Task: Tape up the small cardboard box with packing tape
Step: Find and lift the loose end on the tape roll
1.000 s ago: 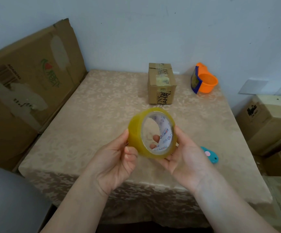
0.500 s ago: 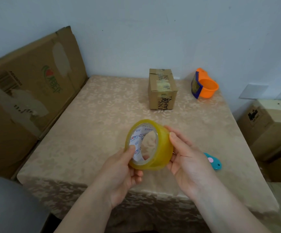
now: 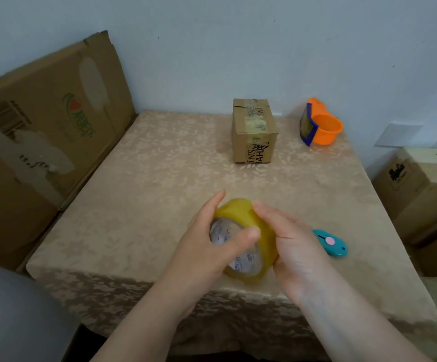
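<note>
A yellowish roll of packing tape (image 3: 263,236) sits between both my hands, low over the table's near half. My left hand (image 3: 212,246) wraps it from the left, thumb across the open core. My right hand (image 3: 293,244) presses against its right side, fingers laid over the top. The small cardboard box (image 3: 254,130) stands closed at the far middle of the table, with old tape strips on its top and black print on its front. It is well beyond my hands.
A teal box cutter (image 3: 331,242) lies just right of my right hand. An orange tape dispenser (image 3: 322,126) sits at the far right by the wall. Large cardboard boxes (image 3: 42,131) lean at the table's left edge; more boxes (image 3: 421,194) stand to the right. A beige tablecloth (image 3: 147,192) covers the table.
The roll has been turned and lowered toward the table. My left thumb now crosses its core, and my right fingers have closed over its top.
</note>
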`<move>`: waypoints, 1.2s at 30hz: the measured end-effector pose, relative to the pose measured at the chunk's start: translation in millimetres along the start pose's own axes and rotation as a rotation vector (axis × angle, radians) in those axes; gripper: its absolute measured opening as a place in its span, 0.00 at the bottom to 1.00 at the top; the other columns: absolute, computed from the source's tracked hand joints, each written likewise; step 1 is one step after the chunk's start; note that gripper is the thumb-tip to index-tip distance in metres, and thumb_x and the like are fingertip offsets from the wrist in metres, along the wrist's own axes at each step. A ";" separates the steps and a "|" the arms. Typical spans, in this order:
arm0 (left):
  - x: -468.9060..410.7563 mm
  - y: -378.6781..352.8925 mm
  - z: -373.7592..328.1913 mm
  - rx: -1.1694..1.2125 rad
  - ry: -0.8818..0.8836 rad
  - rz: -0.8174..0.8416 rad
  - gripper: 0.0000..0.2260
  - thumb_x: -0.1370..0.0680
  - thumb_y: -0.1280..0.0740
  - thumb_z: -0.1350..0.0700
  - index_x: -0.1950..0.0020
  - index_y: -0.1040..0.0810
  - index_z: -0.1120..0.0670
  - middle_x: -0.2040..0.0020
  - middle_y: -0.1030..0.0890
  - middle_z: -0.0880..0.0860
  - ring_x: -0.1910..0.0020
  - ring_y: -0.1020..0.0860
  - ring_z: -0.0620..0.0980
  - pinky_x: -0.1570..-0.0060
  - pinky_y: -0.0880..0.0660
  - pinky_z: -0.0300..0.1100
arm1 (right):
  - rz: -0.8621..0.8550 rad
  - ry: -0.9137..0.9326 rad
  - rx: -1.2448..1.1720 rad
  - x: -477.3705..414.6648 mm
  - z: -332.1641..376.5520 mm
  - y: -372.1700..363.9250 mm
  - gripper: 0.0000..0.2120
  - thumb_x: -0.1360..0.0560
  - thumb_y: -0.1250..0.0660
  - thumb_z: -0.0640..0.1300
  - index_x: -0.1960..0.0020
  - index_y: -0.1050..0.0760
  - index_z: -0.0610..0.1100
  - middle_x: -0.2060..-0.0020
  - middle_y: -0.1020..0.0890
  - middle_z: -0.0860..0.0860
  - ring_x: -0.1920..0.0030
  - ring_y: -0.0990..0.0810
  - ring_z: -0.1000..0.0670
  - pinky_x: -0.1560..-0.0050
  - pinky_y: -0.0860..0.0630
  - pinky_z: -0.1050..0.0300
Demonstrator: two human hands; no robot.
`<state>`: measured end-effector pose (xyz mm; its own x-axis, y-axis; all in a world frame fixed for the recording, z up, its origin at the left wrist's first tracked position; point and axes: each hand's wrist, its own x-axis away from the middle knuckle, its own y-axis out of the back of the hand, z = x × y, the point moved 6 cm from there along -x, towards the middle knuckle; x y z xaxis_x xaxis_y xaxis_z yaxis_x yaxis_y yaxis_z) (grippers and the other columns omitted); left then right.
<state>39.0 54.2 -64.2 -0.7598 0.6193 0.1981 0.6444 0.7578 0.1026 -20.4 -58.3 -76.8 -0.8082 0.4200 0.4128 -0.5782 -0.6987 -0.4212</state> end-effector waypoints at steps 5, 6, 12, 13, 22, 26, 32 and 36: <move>-1.5 3.2 2.2 -0.078 -0.076 -0.059 0.37 0.45 0.25 0.35 0.37 0.33 0.31 0.35 0.27 0.43 0.38 0.25 0.42 0.41 0.24 0.46 | 0.040 0.076 -0.010 -1.3 3.4 -3.1 0.04 0.28 0.31 0.44 0.58 0.22 0.43 0.67 0.18 0.48 0.64 0.18 0.50 0.60 0.20 0.53; -1.9 4.3 2.4 -0.070 -0.079 -0.066 0.37 0.45 0.25 0.35 0.38 0.32 0.31 0.36 0.27 0.43 0.39 0.25 0.42 0.41 0.24 0.46 | 0.051 0.091 -0.008 -1.5 4.1 -4.2 0.04 0.27 0.32 0.44 0.60 0.22 0.44 0.68 0.19 0.49 0.64 0.18 0.51 0.59 0.21 0.53; -2.7 7.0 1.9 -0.055 -0.077 -0.058 0.36 0.45 0.24 0.36 0.38 0.32 0.31 0.38 0.25 0.42 0.41 0.24 0.40 0.43 0.23 0.44 | -0.001 0.104 0.078 -3.9 1.8 -3.8 0.10 0.33 0.33 0.48 0.57 0.20 0.43 0.57 0.22 0.42 0.51 0.22 0.37 0.41 0.27 0.36; -2.2 6.6 2.0 -0.072 -0.080 -0.055 0.37 0.45 0.25 0.36 0.38 0.32 0.32 0.37 0.26 0.42 0.40 0.25 0.40 0.42 0.23 0.45 | -0.012 0.094 0.103 -3.5 1.3 -3.8 0.15 0.36 0.33 0.50 0.55 0.20 0.41 0.56 0.22 0.41 0.47 0.22 0.34 0.40 0.28 0.33; -1.0 2.2 3.7 -0.170 -0.095 -0.030 0.38 0.43 0.27 0.35 0.35 0.36 0.32 0.35 0.30 0.42 0.38 0.28 0.40 0.40 0.25 0.43 | 0.037 0.070 0.060 -5.0 0.1 -4.8 0.09 0.33 0.41 0.42 0.69 0.25 0.47 0.65 0.25 0.43 0.60 0.24 0.43 0.58 0.26 0.47; -2.3 3.2 4.1 -0.133 -0.087 -0.020 0.37 0.43 0.26 0.37 0.36 0.35 0.31 0.34 0.29 0.44 0.38 0.26 0.43 0.41 0.24 0.45 | 0.027 0.082 0.054 -6.1 -2.9 -4.0 0.14 0.31 0.43 0.40 0.70 0.22 0.47 0.66 0.22 0.44 0.62 0.22 0.45 0.61 0.25 0.50; -5.0 5.8 3.6 -0.094 -0.079 0.011 0.35 0.42 0.25 0.39 0.38 0.34 0.30 0.35 0.29 0.46 0.38 0.25 0.46 0.42 0.23 0.47 | -0.042 0.117 0.096 -6.1 -6.4 -5.0 0.09 0.32 0.36 0.46 0.58 0.24 0.40 0.58 0.25 0.43 0.55 0.24 0.43 0.55 0.27 0.44; -4.3 6.1 4.8 -0.093 -0.077 0.012 0.35 0.42 0.25 0.38 0.38 0.35 0.30 0.34 0.29 0.46 0.37 0.26 0.45 0.40 0.25 0.48 | -0.057 0.149 0.079 -0.4 0.6 -7.6 0.13 0.29 0.39 0.42 0.71 0.24 0.49 0.62 0.25 0.45 0.56 0.25 0.44 0.54 0.28 0.44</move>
<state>45.8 57.1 -69.0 -0.7542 0.6447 0.1248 0.6558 0.7303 0.1911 -15.6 -53.5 -73.4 -0.7853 0.5372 0.3079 -0.6178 -0.7124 -0.3329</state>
